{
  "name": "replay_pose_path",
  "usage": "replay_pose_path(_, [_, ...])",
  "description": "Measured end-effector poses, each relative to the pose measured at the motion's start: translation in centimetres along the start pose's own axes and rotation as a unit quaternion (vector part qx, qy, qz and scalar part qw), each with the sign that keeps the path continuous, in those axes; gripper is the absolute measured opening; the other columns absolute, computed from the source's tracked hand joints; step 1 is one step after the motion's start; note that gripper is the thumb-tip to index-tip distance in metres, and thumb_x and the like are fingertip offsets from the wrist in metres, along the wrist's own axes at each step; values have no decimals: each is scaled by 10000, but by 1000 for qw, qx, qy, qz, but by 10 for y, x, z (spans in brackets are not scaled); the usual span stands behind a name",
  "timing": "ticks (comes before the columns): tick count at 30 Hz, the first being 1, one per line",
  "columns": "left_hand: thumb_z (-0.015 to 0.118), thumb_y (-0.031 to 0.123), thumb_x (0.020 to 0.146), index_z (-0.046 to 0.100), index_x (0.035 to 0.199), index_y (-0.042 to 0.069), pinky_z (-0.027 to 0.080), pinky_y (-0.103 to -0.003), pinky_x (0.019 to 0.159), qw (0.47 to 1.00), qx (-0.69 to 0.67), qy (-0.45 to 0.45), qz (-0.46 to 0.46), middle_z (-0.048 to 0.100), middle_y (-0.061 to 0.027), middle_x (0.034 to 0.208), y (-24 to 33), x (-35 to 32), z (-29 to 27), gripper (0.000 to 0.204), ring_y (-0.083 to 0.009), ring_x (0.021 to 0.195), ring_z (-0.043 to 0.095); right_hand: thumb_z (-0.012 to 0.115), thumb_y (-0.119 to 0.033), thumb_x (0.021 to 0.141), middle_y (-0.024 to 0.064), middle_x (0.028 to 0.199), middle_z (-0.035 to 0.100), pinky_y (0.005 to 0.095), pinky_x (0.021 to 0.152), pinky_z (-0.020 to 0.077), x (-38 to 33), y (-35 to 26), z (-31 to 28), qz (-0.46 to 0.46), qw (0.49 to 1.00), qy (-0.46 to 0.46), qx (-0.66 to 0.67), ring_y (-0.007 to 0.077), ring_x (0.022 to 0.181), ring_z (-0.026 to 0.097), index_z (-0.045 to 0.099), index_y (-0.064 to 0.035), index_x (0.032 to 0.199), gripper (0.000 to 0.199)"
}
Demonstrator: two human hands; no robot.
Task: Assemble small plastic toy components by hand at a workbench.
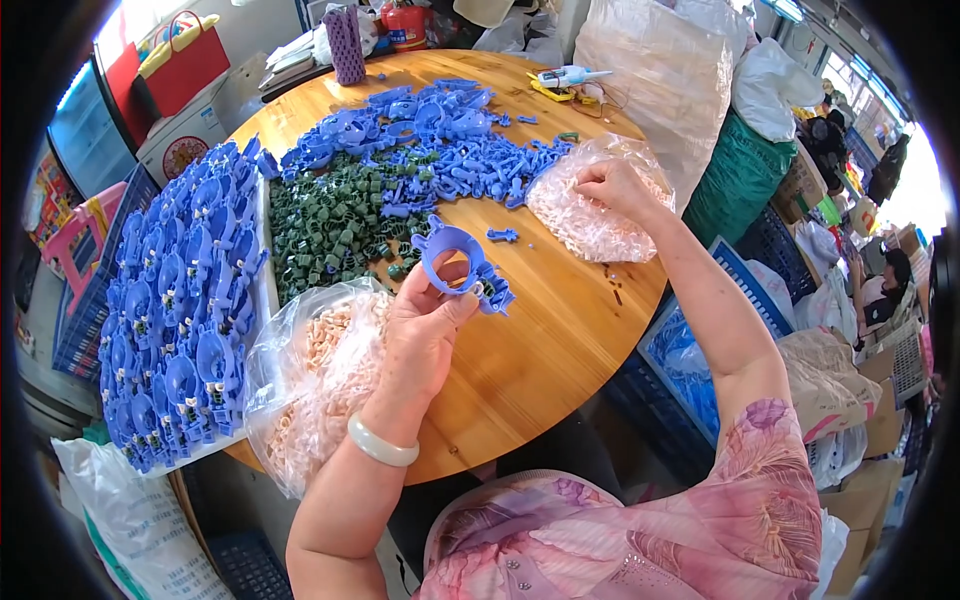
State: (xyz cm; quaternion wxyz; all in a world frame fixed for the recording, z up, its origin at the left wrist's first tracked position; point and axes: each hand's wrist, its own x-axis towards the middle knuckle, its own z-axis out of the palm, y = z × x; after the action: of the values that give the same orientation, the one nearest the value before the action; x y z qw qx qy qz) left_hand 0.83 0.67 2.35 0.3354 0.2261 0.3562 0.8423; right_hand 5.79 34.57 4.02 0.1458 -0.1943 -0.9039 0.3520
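My left hand [425, 325] pinches a blue plastic ring-shaped part [432, 246] above the table, its round opening tilted up toward me. Small dark and white bits sit on that part's lower right end. At the table's right, my right hand [618, 186] is over a clear plastic bag of pale pink small pieces [572, 215]. Its fingers are curled together, and whatever is between them is hidden. Beneath my left wrist lies another clear bag of pale peach pieces [325, 400]. Farther off are a heap of dark green small parts [325, 225] and a heap of blue plastic parts [470, 170].
A white-edged tray [268, 285] at the left bears rows of blue ring-shaped pieces [180, 310]. On the round wooden table [530, 350], a glue gun [570, 77] and a purple lattice cylinder [344, 48] stand far off. Blue crates [690, 345] and sacks flank the right side.
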Motion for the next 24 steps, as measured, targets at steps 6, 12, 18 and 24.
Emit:
replay_pose_path(6, [615,7,813,507,1233,58,488,-354,871,1000,5,-9,-4,573,-61,1119,-2,-1,-2,437,-203,1022,586,644,-105,780,2,669,590,230,567,428,-11,-7,-3,-30,1000,-6,7,65,612,532,646,4,778,109])
replay_pose_path(12, [612,-29,804,479,1226,19,504,-351,841,999,-4,28,-17,548,-78,1112,1,-3,1,446,-178,983,577,651,-114,801,4,717,599,221,602,420,-45,-58,1,-80,995,34,50,56,667,527,646,8,810,122])
replay_pose_path(18, [637,-2,787,470,1224,9,503,-349,843,999,-36,19,-32,538,-75,1103,3,0,1,468,-179,967,585,666,-58,787,42,735,604,249,586,417,-86,-119,24,-281,956,-53,70,120,675,542,642,-7,808,61])
replay_pose_path(24, [618,32,808,482,1233,23,483,-387,884,1000,-5,-19,5,575,-86,1132,0,0,-1,446,-211,1026,583,643,-98,795,76,766,599,304,619,464,-96,-139,33,-358,932,-49,-20,232,715,588,636,-40,821,63])
